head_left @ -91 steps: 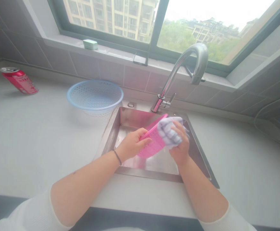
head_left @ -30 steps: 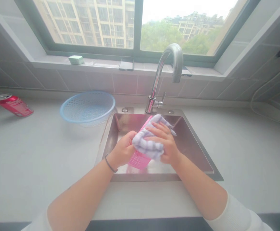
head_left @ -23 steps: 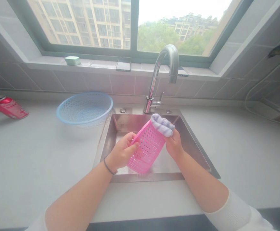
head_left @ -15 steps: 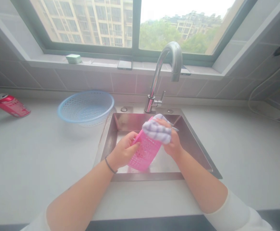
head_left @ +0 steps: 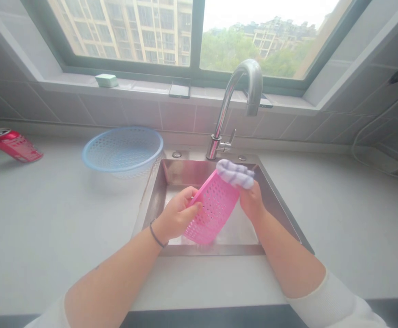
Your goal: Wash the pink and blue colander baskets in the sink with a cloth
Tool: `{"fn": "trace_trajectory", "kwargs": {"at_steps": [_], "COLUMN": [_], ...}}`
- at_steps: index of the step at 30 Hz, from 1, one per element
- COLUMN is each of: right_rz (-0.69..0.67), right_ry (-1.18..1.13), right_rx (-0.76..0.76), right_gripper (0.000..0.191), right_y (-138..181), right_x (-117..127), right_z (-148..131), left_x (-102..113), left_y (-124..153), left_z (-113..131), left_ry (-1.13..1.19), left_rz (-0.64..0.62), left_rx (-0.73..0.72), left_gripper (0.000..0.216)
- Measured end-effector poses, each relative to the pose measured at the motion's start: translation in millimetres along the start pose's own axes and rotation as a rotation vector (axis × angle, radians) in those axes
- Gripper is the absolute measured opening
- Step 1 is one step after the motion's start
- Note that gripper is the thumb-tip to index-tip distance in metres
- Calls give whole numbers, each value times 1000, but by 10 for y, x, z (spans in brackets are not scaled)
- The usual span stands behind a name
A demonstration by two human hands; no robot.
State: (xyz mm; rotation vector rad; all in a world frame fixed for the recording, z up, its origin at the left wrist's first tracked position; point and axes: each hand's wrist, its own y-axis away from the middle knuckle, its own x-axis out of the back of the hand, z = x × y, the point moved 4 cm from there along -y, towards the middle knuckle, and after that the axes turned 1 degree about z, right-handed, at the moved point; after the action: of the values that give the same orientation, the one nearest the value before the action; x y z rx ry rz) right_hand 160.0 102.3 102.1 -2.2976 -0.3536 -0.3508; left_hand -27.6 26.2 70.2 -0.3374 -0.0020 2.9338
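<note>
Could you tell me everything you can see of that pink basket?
The pink basket looks like plastic, its wall pierced by many small holes below a solid rim. It is tilted over the sink, rim toward the upper left; its inside is hidden. The left hand grips the rim, and the cloth in the right hand covers its upper end.

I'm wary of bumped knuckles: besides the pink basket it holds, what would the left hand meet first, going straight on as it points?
Probably the cloth in the right hand, at the upper end of the pink basket; the depth is unclear.
</note>
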Motion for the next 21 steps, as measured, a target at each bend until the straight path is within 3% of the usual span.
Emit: {"fn": "trace_trajectory", "kwargs": {"at_steps": [2,3,8,9,11,14,16,19,21], "right_rz": [64,81,-74,-104,-99,25,117,114,8], "right_ry": [-27,16,262,246,115,-198,-318,-266,-99], "right_rx": [-86,-51,336,323,148,-237,-376,-355,-133], "right_gripper": [35,34,35,35,34,40,49,47,40], "right_y": [-1,23,210,215,179,138,152,196,219], "right_x": [36,24,-208,-225,-194,-103,-74,-111,-178], "right_z": [56,28,-237,-223,-92,225,361,315,111], "left_x": [-15,-11,57,56,24,-29,-45,-72,-77], "left_y": [4,-2,-64,-73,-78,-42,-12,9,1], "left_z": [-13,-16,-6,-11,-31,-55,-74,-59,-6], "left_ry": [16,20,-5,5,32,25,25,174,328], "left_rz": [-10,3,116,100,-11,-201,-259,-283,-252], "left_rx": [22,13,-125,-121,-63,44,134,214,186], "left_gripper": [36,36,34,33,37,75,91,101,100]}}
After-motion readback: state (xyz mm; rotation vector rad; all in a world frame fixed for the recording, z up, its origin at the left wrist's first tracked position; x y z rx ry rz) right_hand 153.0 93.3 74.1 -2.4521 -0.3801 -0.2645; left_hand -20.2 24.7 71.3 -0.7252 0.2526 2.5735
